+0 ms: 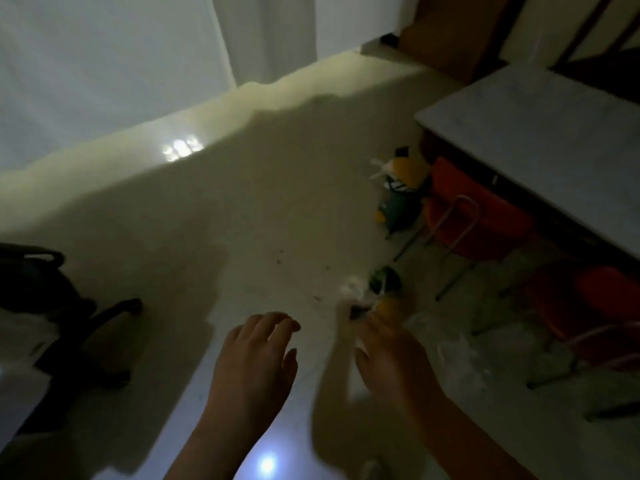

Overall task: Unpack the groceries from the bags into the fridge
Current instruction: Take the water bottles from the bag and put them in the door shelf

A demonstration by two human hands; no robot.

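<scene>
A white plastic grocery bag (375, 292) with green and yellow items in it lies on the pale floor, blurred. My right hand (391, 355) reaches down to it, its fingertips at the bag's near edge; blur hides whether the fingers hold it. My left hand (256, 355) hovers to the left of the bag, fingers spread and relaxed, holding nothing. A second bag (398, 192) with yellow and dark green packages sits farther off on the floor, beside the table leg. No fridge interior is in view.
A grey-topped table (540, 140) stands at the right with red chairs (474, 216) tucked under it. A black office chair (52, 306) is at the left edge. White wall panels (104, 64) rise beyond the floor. Crumpled clear plastic (450, 348) lies right of my right hand.
</scene>
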